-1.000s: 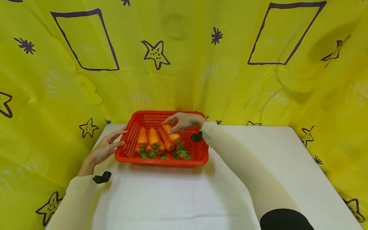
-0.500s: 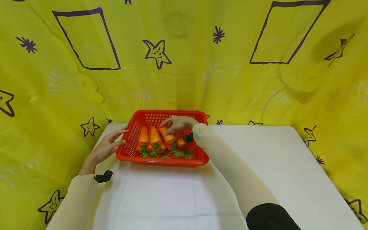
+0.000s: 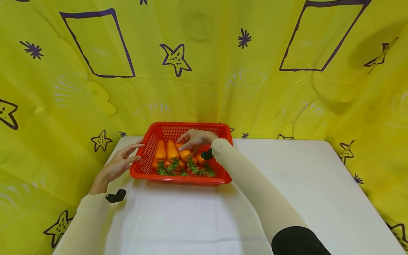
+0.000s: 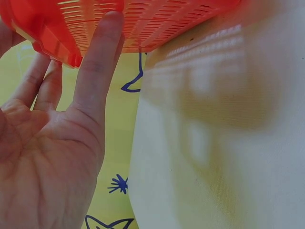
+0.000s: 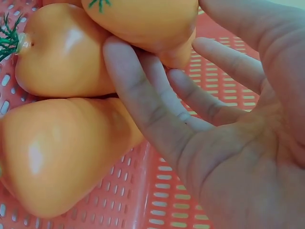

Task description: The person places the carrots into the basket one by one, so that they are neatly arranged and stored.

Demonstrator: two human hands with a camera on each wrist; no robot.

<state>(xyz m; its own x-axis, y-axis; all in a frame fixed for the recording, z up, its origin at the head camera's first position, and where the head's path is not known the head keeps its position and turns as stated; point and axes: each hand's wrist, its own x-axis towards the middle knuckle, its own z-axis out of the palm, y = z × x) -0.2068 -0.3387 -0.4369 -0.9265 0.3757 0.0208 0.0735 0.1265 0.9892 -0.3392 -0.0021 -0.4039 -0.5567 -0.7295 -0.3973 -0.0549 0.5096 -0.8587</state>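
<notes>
- The right hand (image 3: pixel 196 138) reaches into the red basket (image 3: pixel 178 179) from the near right, over the carrots (image 3: pixel 172 154)
- Its fingers (image 5: pixel 143 109) are stretched out and slightly spread; the fingertips touch the end of one carrot (image 5: pixel 143 24) from below, and nothing is gripped
- In the right wrist view two more carrots lie just beside the fingers on the slotted basket floor, one (image 5: pixel 62 57) with a green stalk at its end, one (image 5: pixel 62 152) nearer the camera
- The left hand (image 3: pixel 118 164) lies flat and relaxed against the basket's left side; one straight finger (image 4: pixel 100 62) rests on the outer wall under the rim, and it holds nothing
- The basket stands on the white table (image 3: pixel 287 198), towards the far edge and left of the middle
- The carrots lie side by side in it, green tops (image 3: pixel 185 171) towards the person
- A yellow cloth (image 3: pixel 204 63) with purple stars hangs behind and to both sides
</notes>
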